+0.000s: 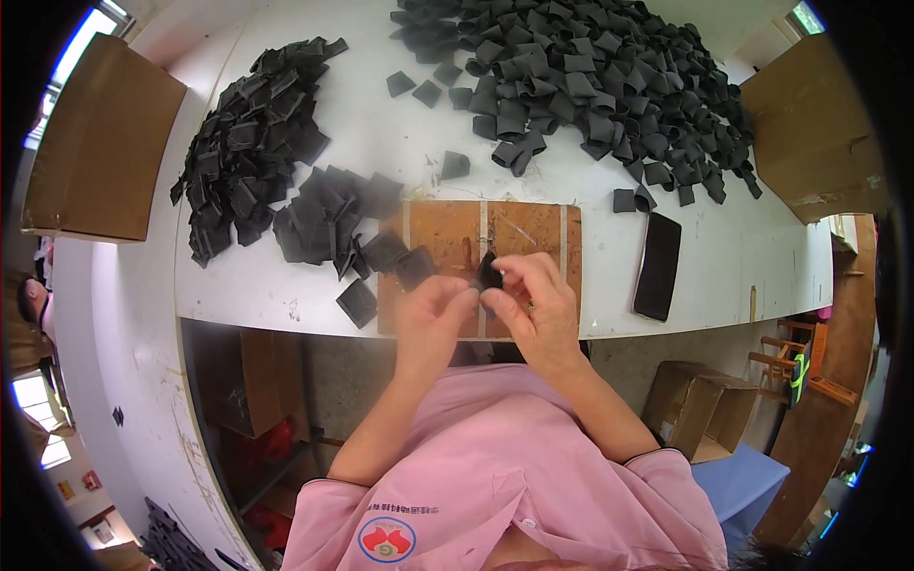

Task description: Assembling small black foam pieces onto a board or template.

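Over the board, my right hand (535, 303) pinches a small black fabric piece (489, 273) between thumb and fingers. My left hand (430, 312) meets it from the left, thumb and forefinger pressed together at the lower left edge of the piece. Several loose black pieces (358, 303) lie just left of my left hand, some of them reaching onto the board. Beneath both hands is a brown board (533, 224) with pale strips across it, set at the table's front edge.
A large heap of short black sleeves (609, 86) covers the far right; flatter black pieces (243, 152) are piled at left. A dark phone (657, 266) lies to the right on the white table (381, 124). Cardboard boxes stand at left (105, 143) and right (814, 124).
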The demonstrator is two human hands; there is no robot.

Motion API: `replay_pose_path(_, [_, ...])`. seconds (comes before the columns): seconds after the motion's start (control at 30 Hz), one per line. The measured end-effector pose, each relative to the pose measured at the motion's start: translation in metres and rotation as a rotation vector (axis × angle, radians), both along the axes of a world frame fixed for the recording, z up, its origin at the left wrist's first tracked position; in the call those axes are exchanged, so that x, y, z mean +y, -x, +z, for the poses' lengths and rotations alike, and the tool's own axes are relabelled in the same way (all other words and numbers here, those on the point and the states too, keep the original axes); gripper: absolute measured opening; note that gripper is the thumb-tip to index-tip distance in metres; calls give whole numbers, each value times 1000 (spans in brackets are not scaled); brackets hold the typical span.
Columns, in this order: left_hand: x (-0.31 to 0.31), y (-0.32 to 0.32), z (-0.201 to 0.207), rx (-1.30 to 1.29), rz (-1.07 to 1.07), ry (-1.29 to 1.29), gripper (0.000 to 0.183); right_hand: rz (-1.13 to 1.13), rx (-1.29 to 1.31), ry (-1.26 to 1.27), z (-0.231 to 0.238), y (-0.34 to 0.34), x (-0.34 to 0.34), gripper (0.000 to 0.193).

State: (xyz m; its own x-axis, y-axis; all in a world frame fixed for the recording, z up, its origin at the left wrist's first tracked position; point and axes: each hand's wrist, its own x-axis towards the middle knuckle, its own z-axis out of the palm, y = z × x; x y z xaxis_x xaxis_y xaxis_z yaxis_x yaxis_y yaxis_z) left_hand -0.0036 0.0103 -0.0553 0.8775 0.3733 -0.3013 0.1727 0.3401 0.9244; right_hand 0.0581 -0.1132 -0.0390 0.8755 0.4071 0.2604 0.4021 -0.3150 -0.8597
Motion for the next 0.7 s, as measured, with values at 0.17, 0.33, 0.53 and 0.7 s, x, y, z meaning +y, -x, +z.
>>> replay_pose_path(0.17, [-12, 2, 7, -104, -1, -301, 7, 98, -25, -30, 7, 1, 2, 13])
replay_pose_path(0.33, [-20, -3, 8, -220, 250, -899, 5, 28, -490, 245, -2, 3, 13, 15])
replay_pose_path(0.53, [-3, -4, 40, -146, -10, 789, 17, 57, 376, -155, 4, -3, -3, 12])
replay_pose_path(0.7, [-17, -1, 29, -186, 199, -322, 16, 283, 1429, -918, 10, -1, -4, 5])
